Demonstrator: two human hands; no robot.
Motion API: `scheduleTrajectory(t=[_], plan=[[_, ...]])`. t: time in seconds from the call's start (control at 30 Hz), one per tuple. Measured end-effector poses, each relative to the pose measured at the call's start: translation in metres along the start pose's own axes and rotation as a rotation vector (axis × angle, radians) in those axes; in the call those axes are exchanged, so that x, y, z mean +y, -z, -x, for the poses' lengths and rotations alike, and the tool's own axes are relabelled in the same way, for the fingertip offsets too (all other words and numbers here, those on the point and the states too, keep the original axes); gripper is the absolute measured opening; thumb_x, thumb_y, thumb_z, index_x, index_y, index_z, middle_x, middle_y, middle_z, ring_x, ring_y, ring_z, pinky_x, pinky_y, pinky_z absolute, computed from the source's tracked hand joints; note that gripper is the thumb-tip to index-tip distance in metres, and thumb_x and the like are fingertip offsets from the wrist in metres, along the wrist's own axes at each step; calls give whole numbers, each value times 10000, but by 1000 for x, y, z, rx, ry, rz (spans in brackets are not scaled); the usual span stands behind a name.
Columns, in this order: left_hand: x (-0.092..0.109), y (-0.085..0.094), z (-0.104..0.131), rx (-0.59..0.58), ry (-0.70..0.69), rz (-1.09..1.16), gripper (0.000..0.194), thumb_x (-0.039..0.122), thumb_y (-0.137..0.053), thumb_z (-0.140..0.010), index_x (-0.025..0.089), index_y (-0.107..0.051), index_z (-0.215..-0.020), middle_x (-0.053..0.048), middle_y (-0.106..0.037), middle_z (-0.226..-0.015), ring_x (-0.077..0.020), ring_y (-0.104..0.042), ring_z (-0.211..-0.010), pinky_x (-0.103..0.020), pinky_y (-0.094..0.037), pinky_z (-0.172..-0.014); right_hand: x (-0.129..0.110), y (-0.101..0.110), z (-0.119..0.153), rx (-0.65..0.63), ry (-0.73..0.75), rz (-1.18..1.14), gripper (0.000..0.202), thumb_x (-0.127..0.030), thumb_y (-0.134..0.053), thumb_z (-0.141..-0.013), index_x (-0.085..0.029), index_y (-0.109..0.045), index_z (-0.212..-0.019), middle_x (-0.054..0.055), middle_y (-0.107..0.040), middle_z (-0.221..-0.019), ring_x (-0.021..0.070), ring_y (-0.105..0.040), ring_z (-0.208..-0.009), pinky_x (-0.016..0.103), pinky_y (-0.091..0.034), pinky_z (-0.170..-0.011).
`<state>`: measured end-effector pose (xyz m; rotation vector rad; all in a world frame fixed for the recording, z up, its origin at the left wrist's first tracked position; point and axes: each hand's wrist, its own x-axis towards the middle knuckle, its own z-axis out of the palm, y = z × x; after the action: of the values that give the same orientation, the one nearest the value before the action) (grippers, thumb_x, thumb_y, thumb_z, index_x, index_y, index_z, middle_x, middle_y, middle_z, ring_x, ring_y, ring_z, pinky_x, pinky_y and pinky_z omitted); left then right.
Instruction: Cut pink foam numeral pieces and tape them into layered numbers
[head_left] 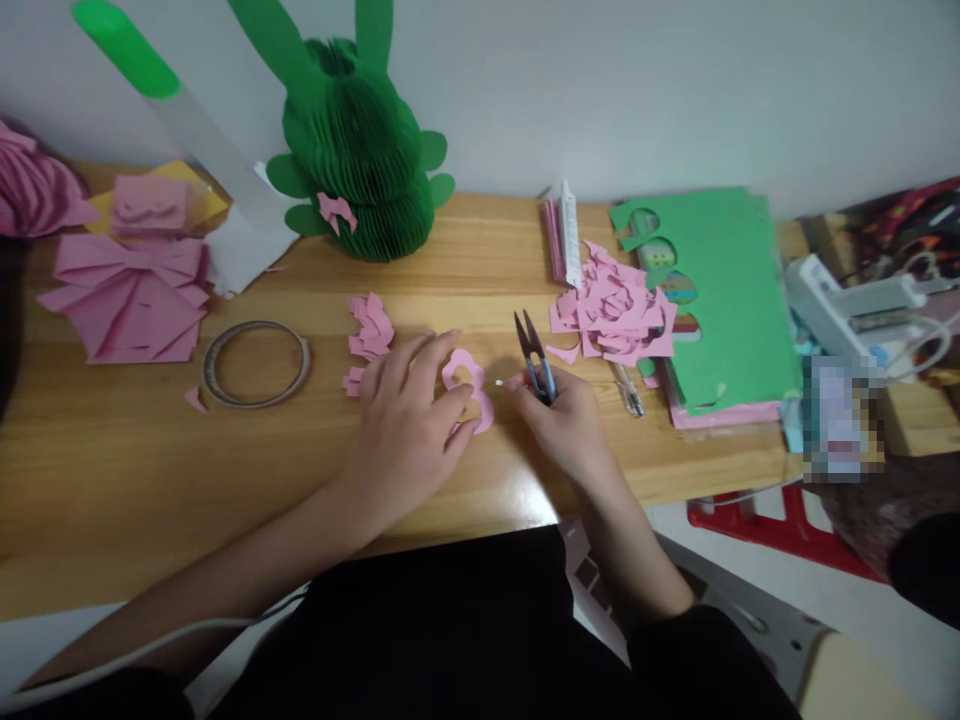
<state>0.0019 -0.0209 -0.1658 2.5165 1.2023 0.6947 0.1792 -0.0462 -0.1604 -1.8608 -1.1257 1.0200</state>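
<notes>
1. At the far left edge of the worktop (247, 470), ridged pink paper (37, 185).
2. Just beside, laid flat, a pink paper bow (150, 310) with fanned-out pleats.
3. Behind and to the right, a light stick (135, 55) with a green tip, leaning at a slant.
4. In front, a tape roll (306, 360), flat on its side.
5. Near the wall, a green paper figure (352, 130) with two long ears and a small pink piece on its front.
6. Nearer the body, cut pink pieces (371, 325) next to the left hand (405, 410).
7. Holds the left hand palm down and half open, with fingertips on a curvy pink cut-out (486, 410) lying on the worktop between both hands; cannot tell whether pinched or only pressed.
8. Closes the right hand (566, 415) around small snips (534, 355), with parted blades pointing toward the wall; at the thumb tip, a tiny white bit (499, 382).
9. Beyond, a white tube (570, 235), then heaped pink scraps (619, 310) with a cutter (628, 390) partly underneath.
10. Farther right, green sheets (727, 290) over pink, then a white device (847, 300).
</notes>
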Motion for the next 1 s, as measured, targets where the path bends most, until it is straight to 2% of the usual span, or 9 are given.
scheduleTrajectory(t=[0.13,0.3,0.57,0.87,1.0], plan=[[0,-5,1,-42,-25,-28,145,181,-605,-864,173,-721,-949,-183,-547,-1422,-411,-475,-1320,-609,-369,-1034,-1,-8,-8,-65,40,106,154,-286,-590,-785,-187,-592,-667,-29,-567,-542,132,-494,-504,263,-359,-532],[-2,-9,4,-89,-11,-44,195,213,-619,-851,187,-710,-1021,-194,-534,-1436,-411,-479,-1322,-607,-385,-1004,-1,-17,-13,-82,70,186,192,-289,-575,-836,-190,-609,-675,-3,-633,-579,146,-544,-529,267,-374,-551],[-3,-12,5,-55,-32,-66,223,238,-584,-881,138,-712,-1035,-247,-565,-1393,-428,-511,-1290,-591,-400,-973,-1,-21,-16,-79,41,264,213,-297,-569,-842,-203,-606,-655,13,-652,-575,168,-568,-549,292,-392,-590],[-2,-16,5,-31,-3,-45,203,262,-596,-897,198,-690,-1065,-205,-573,-1401,-396,-505,-1304,-558,-357,-994,-4,-21,-16,-70,7,327,205,-329,-571,-836,-209,-623,-678,13,-641,-538,184,-573,-515,291,-389,-559],[-1,-16,5,-24,-32,-95,243,292,-604,-898,168,-690,-1088,-223,-582,-1383,-403,-518,-1286,-544,-371,-978,-5,-22,-17,-41,18,396,193,-321,-596,-823,-204,-647,-678,23,-659,-562,183,-570,-519,287,-374,-551]])
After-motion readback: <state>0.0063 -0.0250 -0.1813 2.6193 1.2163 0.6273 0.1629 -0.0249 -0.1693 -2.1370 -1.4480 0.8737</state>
